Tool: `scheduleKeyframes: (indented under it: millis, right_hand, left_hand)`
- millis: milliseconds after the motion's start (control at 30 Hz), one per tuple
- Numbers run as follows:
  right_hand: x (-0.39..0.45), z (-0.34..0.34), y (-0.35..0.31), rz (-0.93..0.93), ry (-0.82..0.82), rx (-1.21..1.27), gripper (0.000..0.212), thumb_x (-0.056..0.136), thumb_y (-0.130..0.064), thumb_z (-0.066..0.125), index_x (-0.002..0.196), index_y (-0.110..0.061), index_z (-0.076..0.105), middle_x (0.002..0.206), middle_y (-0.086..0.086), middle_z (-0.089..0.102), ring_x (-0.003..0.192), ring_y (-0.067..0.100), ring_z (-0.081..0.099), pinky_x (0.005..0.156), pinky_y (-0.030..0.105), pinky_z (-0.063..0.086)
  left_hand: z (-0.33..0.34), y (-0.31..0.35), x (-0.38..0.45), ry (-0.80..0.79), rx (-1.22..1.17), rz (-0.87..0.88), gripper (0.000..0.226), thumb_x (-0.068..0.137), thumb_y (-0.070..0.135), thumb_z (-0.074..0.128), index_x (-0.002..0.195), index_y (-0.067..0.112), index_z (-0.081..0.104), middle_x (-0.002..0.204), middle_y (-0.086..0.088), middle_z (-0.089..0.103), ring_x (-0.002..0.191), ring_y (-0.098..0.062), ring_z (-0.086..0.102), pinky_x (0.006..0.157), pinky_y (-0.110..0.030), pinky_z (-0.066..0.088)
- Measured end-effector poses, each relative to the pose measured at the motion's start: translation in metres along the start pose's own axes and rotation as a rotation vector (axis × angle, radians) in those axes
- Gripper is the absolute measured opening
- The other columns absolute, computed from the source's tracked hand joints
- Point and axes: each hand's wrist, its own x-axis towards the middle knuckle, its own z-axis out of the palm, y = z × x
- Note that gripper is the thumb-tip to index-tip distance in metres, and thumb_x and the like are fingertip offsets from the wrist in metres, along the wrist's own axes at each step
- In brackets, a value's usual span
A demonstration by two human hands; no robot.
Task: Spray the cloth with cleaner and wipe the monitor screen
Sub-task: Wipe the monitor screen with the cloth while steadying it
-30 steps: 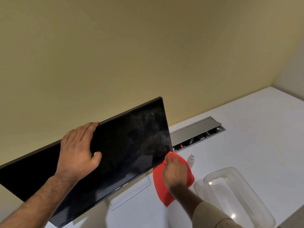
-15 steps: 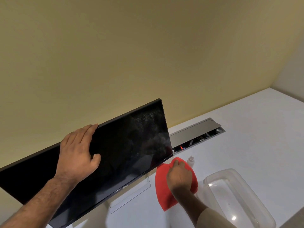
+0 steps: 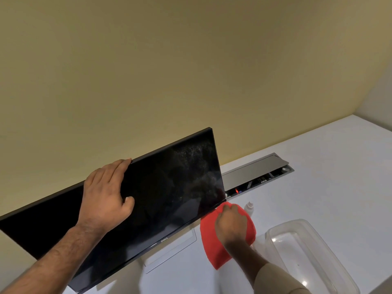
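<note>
A black monitor [image 3: 165,200] stands tilted on the white desk, its screen dark, with faint speckled smears near the upper right corner. My left hand [image 3: 106,198] grips its top edge, fingers over the rim and thumb on the screen. My right hand [image 3: 231,225] holds a red cloth [image 3: 214,247] just off the screen's lower right corner, below the bezel. A small white spray bottle [image 3: 249,209] stands on the desk right behind the cloth, partly hidden by it.
A clear plastic container [image 3: 307,255] sits on the white desk [image 3: 328,177] at the lower right. A grey cable hatch [image 3: 254,172] lies open behind the monitor. The monitor's flat white base [image 3: 169,253] shows under the screen. A beige wall fills the background.
My right hand with the red cloth has slid down and rightward off the screen's lower right corner. My left hand stays on the monitor's top edge.
</note>
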Motion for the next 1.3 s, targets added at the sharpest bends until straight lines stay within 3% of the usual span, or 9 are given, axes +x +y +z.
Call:
scheduleKeyframes:
  millis: [100, 200, 400, 533, 700, 833, 967, 1067, 1300]
  right_hand:
    - [-0.014, 0.001, 0.001, -0.172, 0.335, 0.23, 0.039, 0.093, -0.023, 0.046, 0.126, -0.013, 0.064, 0.099, 0.008, 0.067, 0.085, 0.03, 0.062, 0.082, 0.047, 0.053]
    - [-0.022, -0.007, -0.001, -0.451, 0.5, 0.415, 0.045, 0.09, -0.012, 0.042, 0.132, -0.011, 0.061, 0.084, 0.001, 0.056, 0.074, 0.022, 0.052, 0.076, 0.042, 0.044]
    - [0.001, -0.06, -0.035, -0.704, 0.646, 0.682, 0.042, 0.094, -0.007, 0.042, 0.131, -0.009, 0.061, 0.093, 0.011, 0.056, 0.084, 0.024, 0.051, 0.076, 0.038, 0.048]
    - [0.025, -0.09, -0.063, -0.697, 0.775, 0.816, 0.034, 0.098, -0.009, 0.042, 0.13, -0.013, 0.055, 0.105, 0.009, 0.056, 0.096, 0.023, 0.054, 0.087, 0.034, 0.048]
    - [0.045, -0.086, -0.096, -0.637, 0.604, 0.643, 0.042, 0.1, -0.025, 0.045, 0.141, -0.017, 0.05, 0.131, 0.013, 0.053, 0.128, 0.029, 0.045, 0.103, 0.049, 0.042]
    - [0.047, -0.055, -0.101, -0.577, 0.476, 0.372, 0.063, 0.101, -0.051, 0.034, 0.156, -0.029, 0.016, 0.163, 0.006, 0.016, 0.152, 0.025, 0.006, 0.116, 0.047, 0.019]
    - [0.036, -0.037, -0.117, -0.568, 0.446, 0.33, 0.067, 0.102, -0.052, 0.026, 0.158, -0.025, 0.001, 0.165, 0.006, -0.003, 0.152, 0.03, -0.005, 0.123, 0.046, 0.001]
    - [0.013, -0.01, -0.122, -0.649, 0.397, 0.229, 0.068, 0.102, -0.053, 0.024, 0.158, -0.021, 0.001, 0.165, 0.008, -0.001, 0.152, 0.034, -0.003, 0.122, 0.049, 0.0]
    - [-0.009, 0.025, -0.097, -0.888, 0.35, -0.058, 0.07, 0.1, -0.052, 0.038, 0.156, -0.023, 0.009, 0.159, 0.008, 0.031, 0.151, 0.03, 0.0, 0.12, 0.049, 0.008]
  left_hand:
    - [0.0, -0.001, 0.001, -0.002, 0.0, 0.0, 0.089, 0.059, 0.032, 0.051, 0.146, 0.015, 0.044, 0.138, -0.007, 0.056, 0.123, -0.028, 0.052, 0.108, -0.046, 0.033]
    - [0.0, -0.001, 0.001, -0.006, -0.002, 0.003, 0.09, 0.058, 0.029, 0.055, 0.146, 0.015, 0.044, 0.138, -0.007, 0.056, 0.124, -0.027, 0.051, 0.108, -0.046, 0.034]
    - [-0.003, 0.001, 0.0, 0.001, 0.004, 0.006, 0.09, 0.058, 0.027, 0.059, 0.146, 0.014, 0.044, 0.138, -0.007, 0.056, 0.124, -0.027, 0.052, 0.109, -0.046, 0.033]
    - [-0.005, 0.002, -0.001, 0.004, -0.004, 0.009, 0.09, 0.057, 0.025, 0.059, 0.145, 0.014, 0.045, 0.138, -0.006, 0.056, 0.124, -0.027, 0.052, 0.109, -0.045, 0.032]
    - [-0.005, 0.002, 0.001, 0.008, -0.016, 0.013, 0.09, 0.057, 0.024, 0.058, 0.145, 0.014, 0.046, 0.138, -0.005, 0.057, 0.124, -0.026, 0.052, 0.109, -0.044, 0.033]
    - [-0.005, 0.001, 0.001, 0.002, -0.028, 0.013, 0.089, 0.058, 0.023, 0.056, 0.146, 0.015, 0.045, 0.139, -0.003, 0.056, 0.125, -0.024, 0.051, 0.11, -0.042, 0.032]
    - [-0.003, 0.001, 0.002, 0.015, -0.034, 0.012, 0.088, 0.057, 0.022, 0.056, 0.145, 0.015, 0.046, 0.138, -0.004, 0.057, 0.124, -0.024, 0.051, 0.11, -0.041, 0.03]
    - [-0.002, 0.0, 0.004, 0.018, -0.04, 0.015, 0.089, 0.056, 0.023, 0.055, 0.144, 0.015, 0.046, 0.138, -0.003, 0.057, 0.124, -0.024, 0.051, 0.109, -0.039, 0.029]
    - [-0.002, -0.001, 0.002, 0.012, -0.034, 0.027, 0.089, 0.056, 0.025, 0.056, 0.144, 0.014, 0.046, 0.138, -0.004, 0.057, 0.123, -0.024, 0.05, 0.109, -0.039, 0.028]
